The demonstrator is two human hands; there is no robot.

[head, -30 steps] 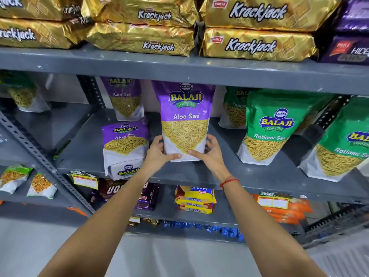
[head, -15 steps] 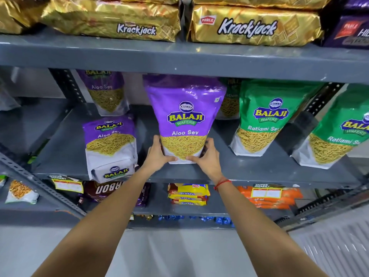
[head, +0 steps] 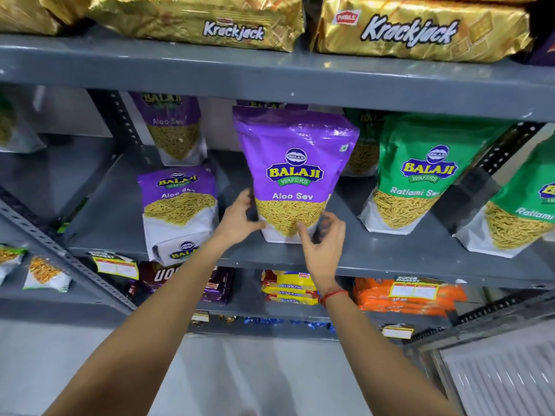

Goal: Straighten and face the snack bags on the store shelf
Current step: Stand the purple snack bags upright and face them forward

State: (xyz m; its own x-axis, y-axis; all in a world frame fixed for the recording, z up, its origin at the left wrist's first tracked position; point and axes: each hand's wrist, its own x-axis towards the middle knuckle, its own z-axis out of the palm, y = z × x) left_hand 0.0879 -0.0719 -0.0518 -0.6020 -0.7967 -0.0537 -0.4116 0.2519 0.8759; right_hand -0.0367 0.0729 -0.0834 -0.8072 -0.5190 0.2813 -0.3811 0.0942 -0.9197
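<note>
Head view. A purple Balaji Aloo Sev bag stands upright on the grey middle shelf, label facing outward, its base near the shelf's front edge at scene centre. The left hand rests against the bag's lower left edge, thumb toward the front panel, fingers wrapped partly behind; whether it actually grips the bag cannot be told because of motion blur. The right hand is just in front of the bag's lower right corner with its fingers loosely curled and parted, apparently off the bag, though contact is uncertain. A red thread bracelet circles the right wrist. To the left stands a second Aloo Sev bag, its bottom folded forward over the shelf edge, and a third Aloo Sev bag stands farther back against the rear wall. To the right, a green Ratlami Sev bag leans slightly, with another green Ratlami Sev bag cut off by the right frame edge. Gold Krackjack packs lie flat on the upper shelf. Yellow Marie biscuit packs and orange packs lie on the lower shelf beneath.
</note>
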